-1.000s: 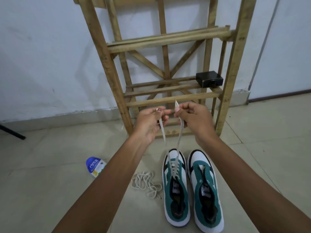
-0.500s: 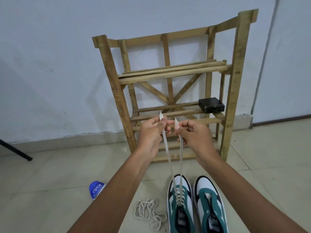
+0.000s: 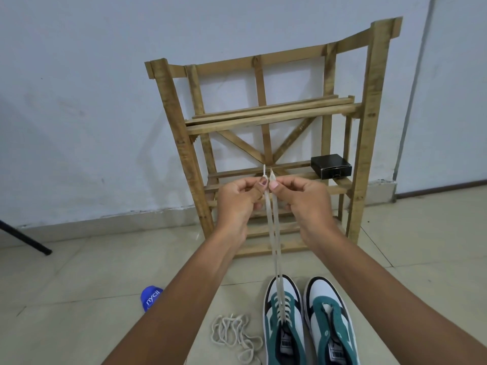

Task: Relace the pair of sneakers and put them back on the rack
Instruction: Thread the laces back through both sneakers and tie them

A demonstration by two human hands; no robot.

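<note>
Two white-and-teal sneakers stand side by side on the tiled floor at the bottom of the view. The left sneaker has a white lace threaded through its eyelets, and both lace ends are pulled up taut. My left hand pinches one lace end and my right hand pinches the other, thumbs nearly touching, in front of the wooden rack. The right sneaker has no lace in its eyelets. A second loose lace lies bunched on the floor left of the shoes.
A small black box sits on the rack's middle shelf at the right. A blue-capped container lies on the floor at the left. A dark rod angles in from the left edge. The white wall stands behind the rack.
My hands drew together and pulled the two lace ends up side by side, straightening them. The camera tilted upward, so the rack's top shows and the sneakers sit lower in view.
</note>
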